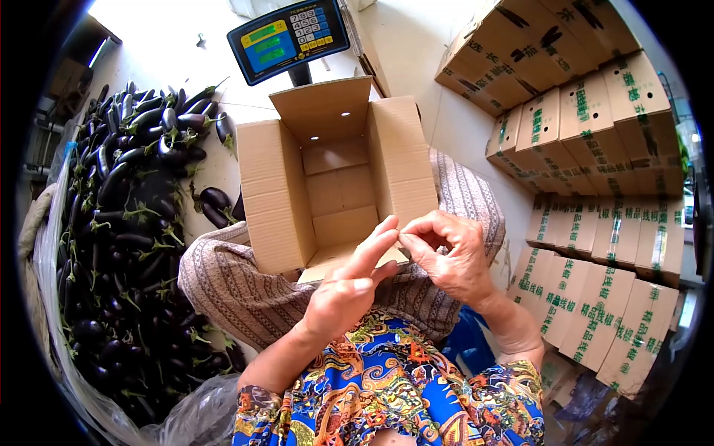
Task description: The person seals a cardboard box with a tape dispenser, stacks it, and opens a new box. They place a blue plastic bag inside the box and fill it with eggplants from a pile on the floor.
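Observation:
An open, empty cardboard box stands between my knees, its flaps folded outward. Over its near edge, my left hand has its fingers extended and apart, with nothing visible in it. My right hand is beside it, thumb and index finger pinched together close to the left fingertips. Whatever the pinch holds, if anything, is too small to make out. Behind the box is a digital scale display with green readouts.
A large pile of dark eggplants lies on clear plastic sheeting at the left, with a few loose ones near the box. Stacked cardboard boxes with green printing fill the right side. A blue plastic bag is by my right leg.

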